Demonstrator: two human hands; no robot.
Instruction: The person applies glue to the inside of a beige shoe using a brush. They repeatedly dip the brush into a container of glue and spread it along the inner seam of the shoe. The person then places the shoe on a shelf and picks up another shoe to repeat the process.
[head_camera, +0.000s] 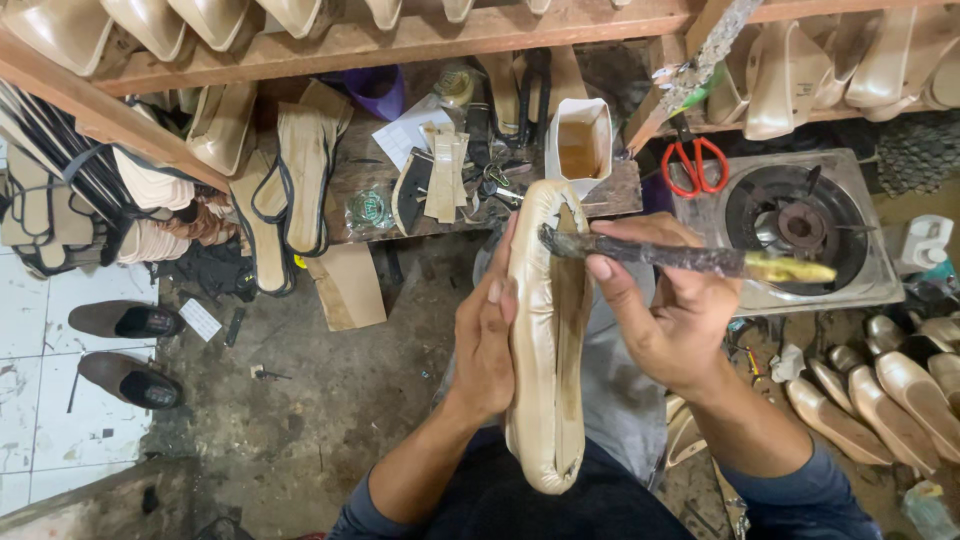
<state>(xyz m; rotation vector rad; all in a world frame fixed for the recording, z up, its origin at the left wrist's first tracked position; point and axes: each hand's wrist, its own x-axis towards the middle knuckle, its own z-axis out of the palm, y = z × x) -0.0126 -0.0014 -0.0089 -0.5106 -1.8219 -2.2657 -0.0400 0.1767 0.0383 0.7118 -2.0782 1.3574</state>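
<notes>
Beige shoe upper (545, 340) sits upright in the middle, over the person's lap. Left hand (485, 345) is wrapped around its left edge, fingers curled snug. Right hand (665, 320) pinches a grimy glue brush (690, 260), bristles touching the shoe's far end. Glue container (580, 145) just beyond, red scissors (695, 160) to the right.

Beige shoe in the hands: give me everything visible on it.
The beige shoe upper is long, glossy and leather-like, sole side up, its edges folded inward around a tan inner strip. It lies lengthwise over the lap. The left hand grips its side; the right hand holds a grimy brush at its far end.
</notes>
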